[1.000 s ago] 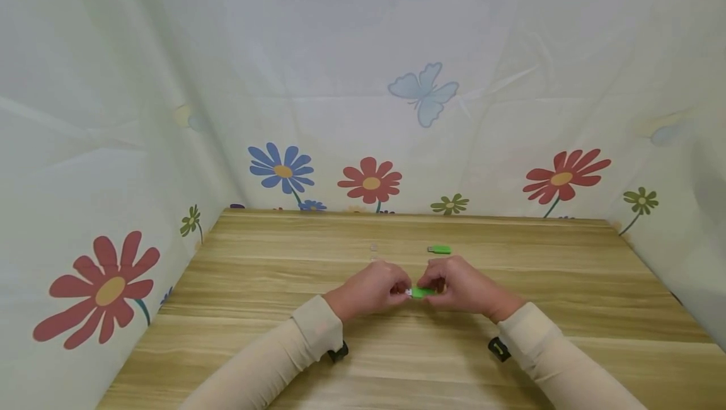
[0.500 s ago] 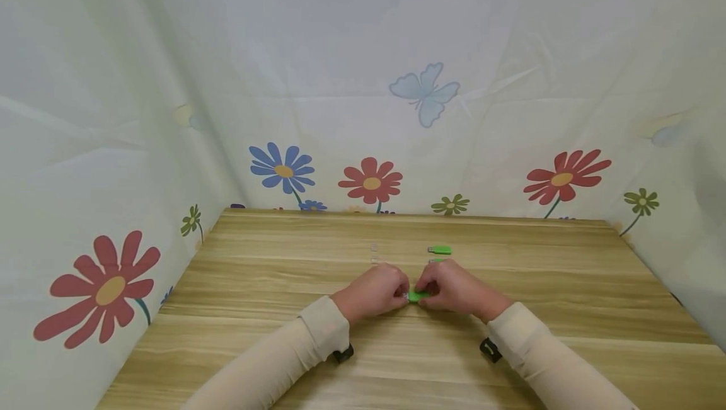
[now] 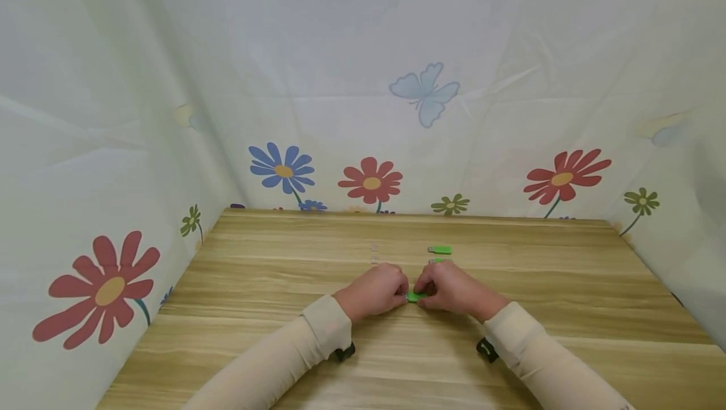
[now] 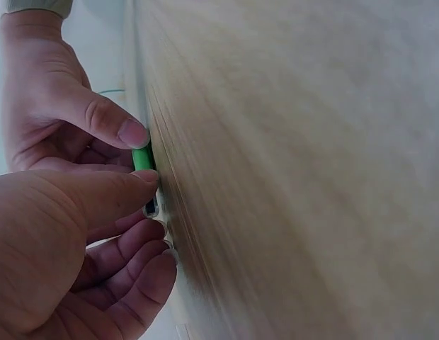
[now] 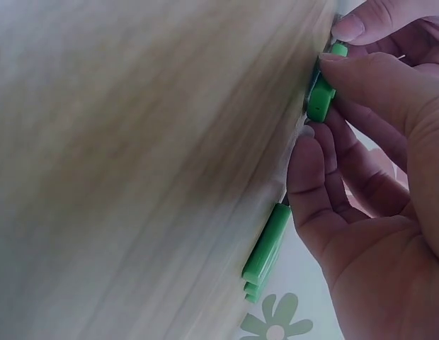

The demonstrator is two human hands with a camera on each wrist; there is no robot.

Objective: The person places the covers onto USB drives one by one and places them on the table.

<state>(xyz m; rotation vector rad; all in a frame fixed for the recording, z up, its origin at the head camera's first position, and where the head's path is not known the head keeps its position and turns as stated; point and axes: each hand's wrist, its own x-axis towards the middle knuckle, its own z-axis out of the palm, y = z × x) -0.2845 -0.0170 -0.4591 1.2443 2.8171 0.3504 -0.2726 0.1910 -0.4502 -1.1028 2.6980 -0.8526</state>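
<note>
Between both hands, close over the wooden table, is a green USB stick [image 3: 414,297] with its plug end toward the left. My left hand [image 3: 375,290] pinches the plug end, where a clear cap [image 4: 151,211] shows around the dark plug in the left wrist view. The thumb and fingers of my right hand [image 3: 454,286] grip the green body, whose rear end [image 5: 319,105] sticks out in the right wrist view. Fingers hide much of the stick. Just beyond the right hand lies a second green USB stick [image 3: 437,261], partly covered by it.
Farther back on the wooden table [image 3: 283,252] lies another green USB stick [image 3: 440,250]. Two small clear caps lie left of the sticks: a far cap [image 3: 374,247] and a nearer cap [image 3: 374,260]. A flower-printed curtain [image 3: 340,114] surrounds the table's back and sides.
Both hands have drawn closer together and slightly nearer the body. The pale plug end that showed between them is now covered, and less of the green body shows.
</note>
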